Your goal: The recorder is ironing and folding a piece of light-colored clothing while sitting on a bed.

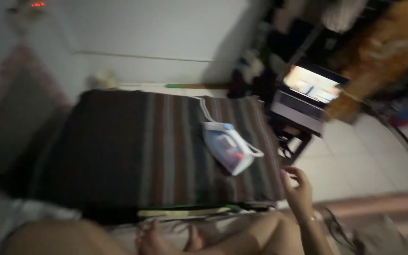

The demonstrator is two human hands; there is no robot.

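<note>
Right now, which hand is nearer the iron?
Right. The right hand is raised just off the striped cloth's near right corner, below and right of the iron, not touching it. The left hand isn't in view.

Just one view here, a camera worn on the head, looking down and forward past the person's own bent legs (175, 233) to a striped blanket (166, 141) spread low in front. The frame is tilted and blurry, so the wall (157, 33) runs slanted across the top. The right hand (299, 191) sits close at the lower right, the iron (230, 147) near mid-frame, and the lit laptop (310, 89) further off toward the upper right, with tiled floor (369, 156) beside it
</note>
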